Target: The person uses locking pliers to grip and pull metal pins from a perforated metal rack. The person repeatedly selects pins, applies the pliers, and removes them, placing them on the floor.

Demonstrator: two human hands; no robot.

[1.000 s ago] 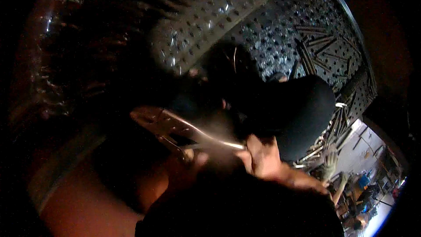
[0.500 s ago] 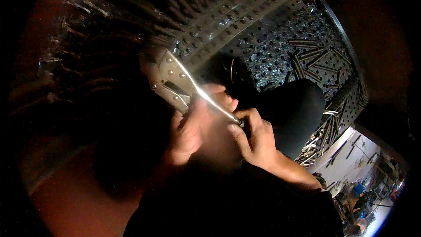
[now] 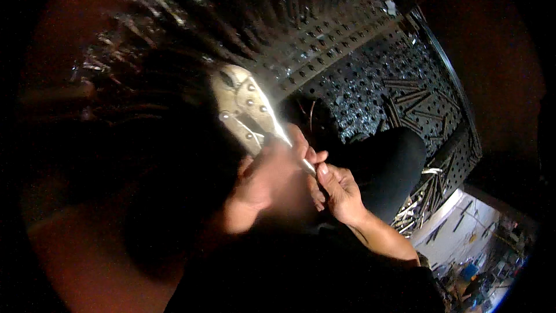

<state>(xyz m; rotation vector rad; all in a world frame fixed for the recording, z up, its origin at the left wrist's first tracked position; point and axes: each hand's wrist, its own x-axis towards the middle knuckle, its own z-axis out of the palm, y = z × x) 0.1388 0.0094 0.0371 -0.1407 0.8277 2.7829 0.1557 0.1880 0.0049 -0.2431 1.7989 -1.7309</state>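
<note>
Locking pliers (image 3: 263,117) held across two hands

The left hand (image 3: 258,181), blurred, wraps the handles of the pliers from below, fingers curled over the bright edge. The right hand (image 3: 346,195) pinches near the tail end of the brighter handle with thumb and fingers; exactly what the fingertips press there is too small to tell. The pliers lie slantwise in front of the body, nose to the upper left, side plate and rivets showing; nothing is visibly clamped in the jaws.

To work this well, the left grip should stay firm and clear of the gap between the handles, where skin could be nipped, while the right does fine movements from the fingertips rather than the wrist. Turning the nose toward the light would probably help judge the jaws.

Just beyond the right hand is a dark-clothed knee (image 3: 388,159). Farther out, a perforated metal sheet (image 3: 360,68) bears loose rods (image 3: 412,101); upright metal pieces (image 3: 231,14) crowd the upper left, and a cluttered area (image 3: 478,275) fills the lower right.
</note>
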